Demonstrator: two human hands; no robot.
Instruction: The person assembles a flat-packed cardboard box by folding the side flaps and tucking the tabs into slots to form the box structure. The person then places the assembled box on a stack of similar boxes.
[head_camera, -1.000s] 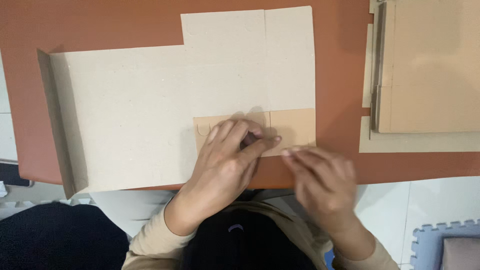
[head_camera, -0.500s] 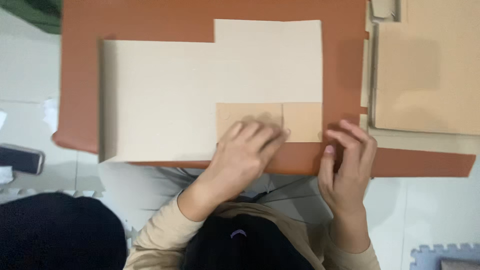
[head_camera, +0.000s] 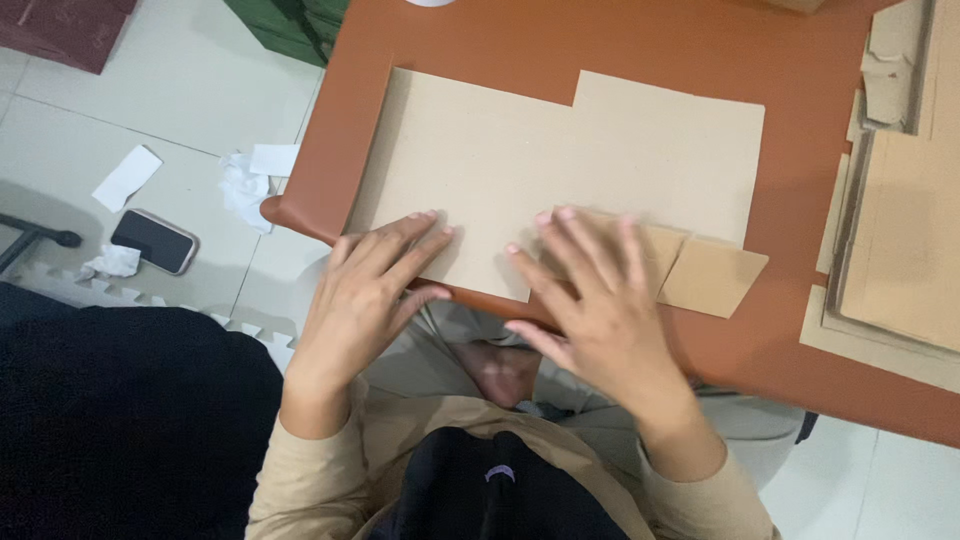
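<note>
A large flat sheet of grey cardboard (head_camera: 520, 170) is lying on the brown table (head_camera: 600, 40), its near edge running along the table's front edge. A smaller tan flap (head_camera: 712, 277) is sticking out at its lower right corner, lying flat on the table and angled slightly.

The left hand (head_camera: 365, 295) is resting palm down with its fingers spread flat, the fingertips pressing on the near left part of the sheet while the palm is hanging over the table's edge. The right hand (head_camera: 595, 300) is also lying open and flat, its fingers fanned out over the sheet's near right portion, just beside the tan flap and partly covering the fold there. Neither hand is gripping anything; both are simply pressing down.

At the right, a stack of other cardboard pieces (head_camera: 900, 240) is sitting on the table, well apart from the hands. On the tiled floor to the left, a phone (head_camera: 153, 241) is lying face up near some scraps of white paper (head_camera: 245, 180). No containers are showing.
</note>
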